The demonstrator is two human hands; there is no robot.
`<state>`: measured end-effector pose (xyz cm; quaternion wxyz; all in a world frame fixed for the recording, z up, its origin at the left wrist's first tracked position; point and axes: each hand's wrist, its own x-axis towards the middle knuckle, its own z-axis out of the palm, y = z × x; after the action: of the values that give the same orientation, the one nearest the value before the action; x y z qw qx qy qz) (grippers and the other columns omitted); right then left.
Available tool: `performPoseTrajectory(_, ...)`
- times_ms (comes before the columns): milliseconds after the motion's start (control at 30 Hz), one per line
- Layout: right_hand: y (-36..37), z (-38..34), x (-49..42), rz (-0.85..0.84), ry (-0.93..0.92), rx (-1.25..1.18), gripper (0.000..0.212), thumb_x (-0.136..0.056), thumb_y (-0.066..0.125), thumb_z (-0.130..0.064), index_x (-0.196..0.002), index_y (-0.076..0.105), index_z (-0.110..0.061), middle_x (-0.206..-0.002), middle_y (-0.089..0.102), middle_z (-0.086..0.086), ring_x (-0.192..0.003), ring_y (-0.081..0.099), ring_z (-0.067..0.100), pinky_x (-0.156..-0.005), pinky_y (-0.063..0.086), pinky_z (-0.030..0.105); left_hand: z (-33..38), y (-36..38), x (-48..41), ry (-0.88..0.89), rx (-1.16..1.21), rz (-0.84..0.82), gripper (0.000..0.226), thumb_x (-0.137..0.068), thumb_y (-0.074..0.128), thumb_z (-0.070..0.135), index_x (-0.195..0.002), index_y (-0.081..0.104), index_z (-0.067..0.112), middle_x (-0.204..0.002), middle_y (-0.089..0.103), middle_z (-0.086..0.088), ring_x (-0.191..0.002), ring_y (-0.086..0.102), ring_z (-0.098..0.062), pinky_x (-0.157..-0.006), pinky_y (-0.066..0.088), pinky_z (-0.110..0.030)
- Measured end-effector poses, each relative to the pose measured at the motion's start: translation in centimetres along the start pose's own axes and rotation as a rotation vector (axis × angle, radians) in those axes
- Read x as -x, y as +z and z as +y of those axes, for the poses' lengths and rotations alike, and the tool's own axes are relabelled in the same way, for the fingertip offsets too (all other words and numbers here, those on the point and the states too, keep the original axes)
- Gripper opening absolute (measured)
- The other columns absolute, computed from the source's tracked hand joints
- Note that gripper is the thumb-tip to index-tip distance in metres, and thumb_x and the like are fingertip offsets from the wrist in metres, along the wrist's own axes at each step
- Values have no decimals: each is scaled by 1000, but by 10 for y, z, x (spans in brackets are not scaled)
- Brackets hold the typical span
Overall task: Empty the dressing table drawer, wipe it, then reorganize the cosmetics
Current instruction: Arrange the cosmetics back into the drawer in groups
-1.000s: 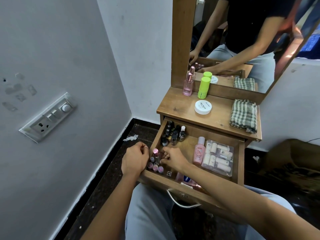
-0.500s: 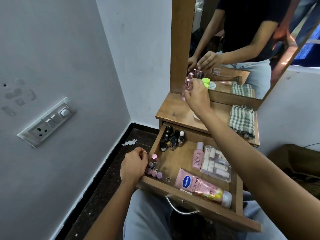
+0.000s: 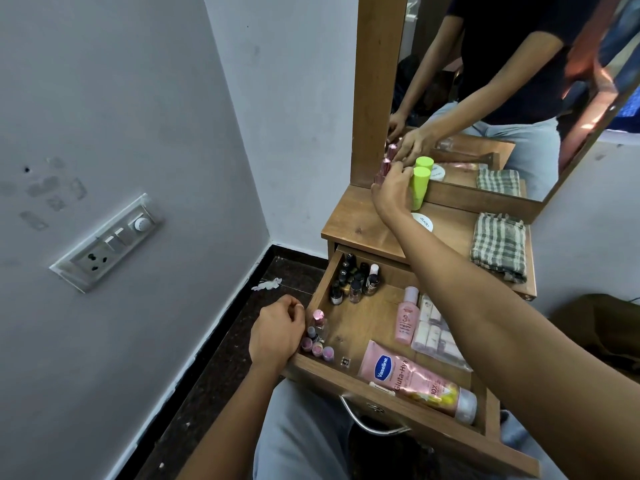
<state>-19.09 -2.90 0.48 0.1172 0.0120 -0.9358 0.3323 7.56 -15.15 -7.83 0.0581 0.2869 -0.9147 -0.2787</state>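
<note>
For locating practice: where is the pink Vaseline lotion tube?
In the head view, the pink Vaseline lotion tube lies in the open wooden drawer, along its front wall, right of centre, near the small pink bottle.

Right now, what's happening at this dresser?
A person works at the open drawer. The right hand holds a pink bottle on the tabletop by the mirror, beside a green tube. The left hand rests curled at the drawer's front left corner; what it holds, if anything, is hidden. Nail polishes and a Vaseline tube are in the drawer. The checked cloth lies untouched.
</note>
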Motion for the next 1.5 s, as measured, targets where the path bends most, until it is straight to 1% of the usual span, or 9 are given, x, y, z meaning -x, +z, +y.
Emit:
performPoseTrajectory(167, -4, 3, 2, -18, -76, 67, 39, -92, 60, -18, -124, 43, -4, -125, 57, 17, -104, 61, 35, -80, 48, 41, -1, 0, 0, 0, 5, -3, 18, -98, 49, 31, -101, 65, 24, -71, 63, 9, -61, 58, -3, -51, 40, -20)
performPoseTrajectory(333, -23, 11, 41, -16, -414, -240, 25, -88, 60, -8, -111, 52, -6, -104, 64, 10, -87, 62, 23, -72, 48, 30, 1, 1, -1, -12, 24, -12, 17, -97, 49, 32, -98, 65, 26, -71, 63, 9, -63, 60, -5, -55, 44, -25)
performPoseTrajectory(433, -35, 17, 75, -239, -532, -239, 33, -87, 65, -11, -118, 54, -8, -102, 61, 1, -86, 57, 16, -74, 41, 22, 1, 0, 0, -13, 18, -9, 17, -97, 49, 32, -97, 65, 26, -70, 62, 9, -62, 58, -4, -55, 41, -26)
performPoseTrajectory(633, -24, 45, 134, -642, -703, 34, 36, -85, 66, -21, -118, 52, -18, -111, 63, 4, -90, 58, 17, -73, 43, 28, 1, 0, 1, -15, 7, 1, 20, -97, 49, 34, -98, 66, 25, -76, 63, 7, -64, 57, -8, -54, 39, -27)
performPoseTrajectory(767, -7, 60, 156, -728, -699, 83, 37, -85, 66, -21, -119, 51, -22, -116, 61, 0, -104, 56, 16, -81, 45, 30, 1, 0, 0, -5, -9, 6, 20, -98, 49, 33, -102, 66, 24, -77, 60, 8, -62, 52, -5, -53, 36, -25)
performPoseTrajectory(867, 5, 65, 164, -737, -675, 58, 35, -85, 66, -19, -117, 52, -21, -112, 60, -1, -102, 56, 15, -78, 40, 27, 0, 0, 0, -3, -13, 7, 20, -98, 50, 33, -104, 66, 24, -83, 65, 5, -67, 55, -9, -59, 39, -26)
performPoseTrajectory(1167, 27, 65, 173, -758, -587, 0, 35, -86, 63, -9, -119, 53, -15, -114, 51, 4, -100, 56, 22, -84, 47, 36, 0, 1, -1, -9, -16, -1, 20, -98, 49, 33, -104, 66, 24, -80, 62, 6, -68, 57, -9, -60, 42, -27)
performPoseTrajectory(1300, 28, 71, 186, -729, -474, -64, 49, -87, 61, -7, -132, 44, -19, -121, 50, 5, -101, 59, 18, -89, 51, 35, 0, 1, 0, -9, -10, 3, 20, -98, 49, 32, -104, 66, 22, -76, 59, 8, -63, 51, -4, -58, 39, -26)
performPoseTrajectory(1500, 29, 85, 207, -667, -186, -283, 44, -87, 62, 1, -128, 49, -5, -109, 62, 11, -92, 61, 11, -87, 51, 16, 0, 1, 0, -7, -14, 2, 20, -98, 49, 33, -103, 66, 23, -76, 59, 9, -63, 53, -3, -52, 38, -23)
